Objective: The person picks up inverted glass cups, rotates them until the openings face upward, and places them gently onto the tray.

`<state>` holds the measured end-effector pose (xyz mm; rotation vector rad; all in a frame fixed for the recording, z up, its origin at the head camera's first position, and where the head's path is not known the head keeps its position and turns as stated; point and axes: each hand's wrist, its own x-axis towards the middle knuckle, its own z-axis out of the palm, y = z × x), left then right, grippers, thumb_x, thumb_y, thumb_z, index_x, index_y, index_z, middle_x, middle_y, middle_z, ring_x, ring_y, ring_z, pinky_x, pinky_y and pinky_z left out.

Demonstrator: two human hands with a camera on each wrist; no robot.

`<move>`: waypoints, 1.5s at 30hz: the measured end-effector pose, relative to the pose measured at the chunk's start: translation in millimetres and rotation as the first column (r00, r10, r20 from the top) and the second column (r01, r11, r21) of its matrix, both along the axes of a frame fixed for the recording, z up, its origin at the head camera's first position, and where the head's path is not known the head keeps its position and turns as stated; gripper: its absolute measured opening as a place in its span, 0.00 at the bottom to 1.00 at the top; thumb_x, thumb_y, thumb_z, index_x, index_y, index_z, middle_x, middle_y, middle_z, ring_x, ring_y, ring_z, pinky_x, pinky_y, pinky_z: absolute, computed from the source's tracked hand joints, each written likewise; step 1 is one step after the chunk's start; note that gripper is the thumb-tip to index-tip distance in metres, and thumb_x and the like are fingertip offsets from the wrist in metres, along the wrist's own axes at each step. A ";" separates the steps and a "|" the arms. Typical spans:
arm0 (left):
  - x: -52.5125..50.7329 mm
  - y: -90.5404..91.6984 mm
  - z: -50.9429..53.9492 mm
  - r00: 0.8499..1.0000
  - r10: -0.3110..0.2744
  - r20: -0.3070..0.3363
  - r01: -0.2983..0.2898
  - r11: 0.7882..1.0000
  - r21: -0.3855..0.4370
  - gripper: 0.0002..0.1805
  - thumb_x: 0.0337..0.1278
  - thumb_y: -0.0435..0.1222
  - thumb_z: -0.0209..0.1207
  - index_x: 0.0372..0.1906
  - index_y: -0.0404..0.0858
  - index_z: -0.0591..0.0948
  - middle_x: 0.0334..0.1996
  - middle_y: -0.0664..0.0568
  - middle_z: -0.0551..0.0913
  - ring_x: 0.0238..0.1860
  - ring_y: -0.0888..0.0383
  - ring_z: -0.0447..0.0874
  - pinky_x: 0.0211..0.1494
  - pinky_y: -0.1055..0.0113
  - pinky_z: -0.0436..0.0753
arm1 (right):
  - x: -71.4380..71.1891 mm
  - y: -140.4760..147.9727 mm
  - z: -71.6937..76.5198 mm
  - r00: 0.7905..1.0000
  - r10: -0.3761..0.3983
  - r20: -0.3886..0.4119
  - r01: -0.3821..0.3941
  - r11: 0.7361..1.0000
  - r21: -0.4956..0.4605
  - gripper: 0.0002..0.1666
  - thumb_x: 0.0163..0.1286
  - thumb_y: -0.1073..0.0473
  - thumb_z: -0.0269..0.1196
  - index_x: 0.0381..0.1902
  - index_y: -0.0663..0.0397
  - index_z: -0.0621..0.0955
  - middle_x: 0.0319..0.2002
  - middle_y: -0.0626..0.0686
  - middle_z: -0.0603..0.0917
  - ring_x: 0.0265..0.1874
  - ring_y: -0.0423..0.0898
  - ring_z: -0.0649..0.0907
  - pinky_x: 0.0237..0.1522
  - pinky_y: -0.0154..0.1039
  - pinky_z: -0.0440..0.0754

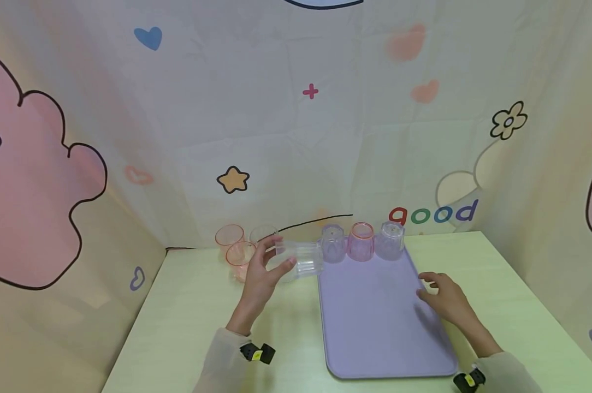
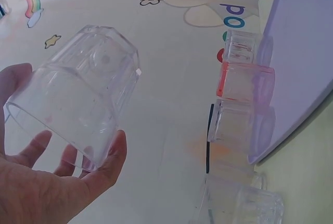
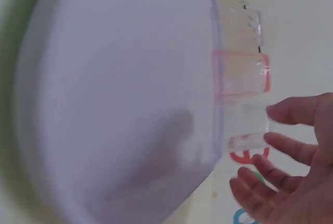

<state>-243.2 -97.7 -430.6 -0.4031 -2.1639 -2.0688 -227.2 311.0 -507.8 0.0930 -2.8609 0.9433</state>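
Note:
My left hand (image 1: 260,279) grips a clear plastic cup (image 1: 307,258) by its wide rim end. The cup is tipped on its side above the table, its base pointing right, close to the left rear corner of a purple tray (image 1: 382,322). In the left wrist view the thumb and fingers spread around the cup's rim. My right hand (image 1: 445,299) hovers at the tray's right edge, fingers loosely bent and holding nothing. Upside down along the tray's far end stand a clear cup (image 1: 333,244), a pink cup (image 1: 361,242) and another clear cup (image 1: 390,241).
Left of the tray, pink-rimmed cups (image 1: 229,236) and a clear cup (image 1: 264,233) stand mouth up on the pale table (image 1: 178,322), partly hidden by my left hand. A patterned cloth (image 1: 276,136) hangs behind the table and along its sides.

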 end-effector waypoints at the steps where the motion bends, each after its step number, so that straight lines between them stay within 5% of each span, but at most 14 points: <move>1: 0.3 0.8 -0.1 1.000 -0.003 -0.002 0.003 1.000 0.007 0.30 0.57 0.37 0.67 0.64 0.49 0.70 0.67 0.48 0.68 0.67 0.45 0.68 0.52 0.67 0.81 | -0.4 -4.2 2.3 1.000 0.006 -0.030 -0.007 1.000 -0.010 0.26 0.64 0.59 0.65 0.57 0.66 0.77 0.54 0.71 0.78 0.51 0.68 0.80 0.46 0.60 0.81; 7: 2.6 5.7 0.7 1.000 -0.006 -0.017 0.006 1.000 0.017 0.29 0.56 0.37 0.67 0.62 0.47 0.71 0.66 0.46 0.68 0.66 0.43 0.69 0.50 0.69 0.81 | -0.3 -35.4 23.2 0.988 0.115 -0.102 -0.127 0.985 -0.117 0.27 0.64 0.59 0.67 0.60 0.59 0.76 0.58 0.64 0.76 0.53 0.63 0.80 0.48 0.57 0.84; 15: 4.5 11.9 1.2 0.999 -0.029 -0.013 0.029 1.000 0.003 0.30 0.56 0.39 0.67 0.64 0.49 0.70 0.66 0.45 0.68 0.65 0.48 0.70 0.55 0.64 0.79 | 6.4 -79.3 48.9 0.949 0.280 -0.145 -0.310 0.909 -0.277 0.30 0.64 0.58 0.68 0.63 0.53 0.73 0.59 0.57 0.75 0.55 0.59 0.80 0.47 0.46 0.86; 25: 7.9 18.4 4.4 0.999 -0.047 -0.001 0.047 0.997 0.061 0.29 0.55 0.37 0.67 0.63 0.49 0.71 0.64 0.47 0.69 0.63 0.48 0.71 0.50 0.67 0.82 | 10.1 -109.0 68.8 0.924 0.335 -0.183 -0.382 0.815 -0.436 0.33 0.65 0.60 0.67 0.66 0.52 0.69 0.63 0.56 0.74 0.58 0.59 0.79 0.50 0.30 0.82; 34: 11.6 26.0 4.4 0.996 -0.087 0.011 0.086 0.992 0.089 0.30 0.55 0.38 0.67 0.63 0.48 0.70 0.65 0.47 0.67 0.63 0.51 0.71 0.52 0.63 0.83 | 10.4 -132.7 80.7 0.889 0.409 -0.205 -0.454 0.730 -0.511 0.40 0.63 0.62 0.68 0.70 0.51 0.64 0.69 0.56 0.67 0.62 0.63 0.75 0.51 0.38 0.85; 45: 16.3 29.6 2.6 0.993 -0.121 0.009 0.119 0.989 0.086 0.33 0.55 0.38 0.67 0.66 0.41 0.68 0.65 0.48 0.68 0.64 0.50 0.70 0.52 0.64 0.84 | 10.1 -148.6 84.4 0.879 0.436 -0.193 -0.465 0.692 -0.552 0.41 0.63 0.64 0.68 0.71 0.49 0.63 0.71 0.59 0.64 0.64 0.66 0.73 0.49 0.38 0.86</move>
